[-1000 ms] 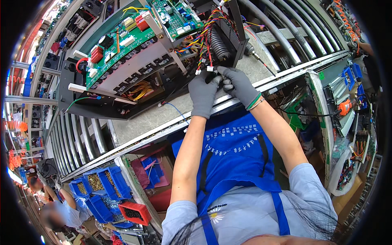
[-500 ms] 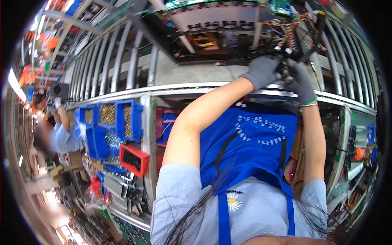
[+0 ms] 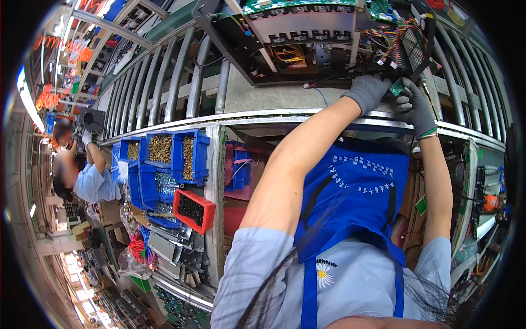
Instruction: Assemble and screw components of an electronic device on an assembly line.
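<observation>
Both my hands wear grey gloves and are at the front edge of an open black machine chassis [image 3: 263, 77] on the conveyor. In my right hand [image 3: 415, 108], between thumb and curled fingers, is a small green circuit board [image 3: 397, 88]. Close beside it, my left hand [image 3: 370, 93] has its fingers bent together by the board and dark cables; what its fingertips grip is hidden. Just beyond the hands lies a bundle of coloured wires [image 3: 395, 46] with white plugs. A thin cable with a connector [image 3: 308, 85] trails out at the chassis's front.
Metal conveyor rollers [image 3: 175, 82] run left and right of the chassis. At left below the rail stand blue bins [image 3: 189, 159] of screws and a red bin [image 3: 193, 211] of black screws. Metal brackets [image 3: 170, 247] lie below them. Another person [image 3: 96, 178] works at far left.
The view has shifted, so the bins and chassis appear further right. The green board now shows between my hands, which have moved slightly apart.
</observation>
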### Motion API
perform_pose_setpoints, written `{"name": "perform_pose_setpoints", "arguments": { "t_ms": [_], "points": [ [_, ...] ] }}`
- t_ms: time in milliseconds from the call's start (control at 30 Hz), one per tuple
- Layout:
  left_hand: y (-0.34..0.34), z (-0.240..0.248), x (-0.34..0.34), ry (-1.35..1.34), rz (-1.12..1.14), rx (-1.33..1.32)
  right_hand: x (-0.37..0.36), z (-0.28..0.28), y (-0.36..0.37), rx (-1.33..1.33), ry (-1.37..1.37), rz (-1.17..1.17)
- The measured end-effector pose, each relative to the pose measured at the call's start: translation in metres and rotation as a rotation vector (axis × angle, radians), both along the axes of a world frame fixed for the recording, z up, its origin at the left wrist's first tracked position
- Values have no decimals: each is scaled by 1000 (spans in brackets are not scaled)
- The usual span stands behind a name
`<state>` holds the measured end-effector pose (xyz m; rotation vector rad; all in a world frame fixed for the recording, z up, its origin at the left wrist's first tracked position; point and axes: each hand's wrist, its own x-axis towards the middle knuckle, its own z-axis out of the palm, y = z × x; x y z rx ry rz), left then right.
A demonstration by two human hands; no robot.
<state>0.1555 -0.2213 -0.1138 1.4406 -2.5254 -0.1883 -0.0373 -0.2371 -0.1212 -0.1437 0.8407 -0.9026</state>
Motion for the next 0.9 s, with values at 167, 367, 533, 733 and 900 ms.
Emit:
{"name": "perform_pose_setpoints", "arguments": {
  "t_ms": [167, 367, 533, 733, 900],
  "points": [
    [0, -28, 1, -20, -15, -258, 13, 13, 14, -217, 410, 39],
    [5, -18, -13, 209, 3, -202, -33, 8, 3, -696, 1293, 305],
    [56, -14, 24, 395, 181, -39, 18, 23, 10, -868, 1850, 474],
    [115, 16, 29, 678, 240, 594, 3, 25, 35, -1084, 2173, 604],
    [114, 31, 29, 1083, 237, 760, 34, 68, 67, -1720, 2066, 507]
  ]
}}
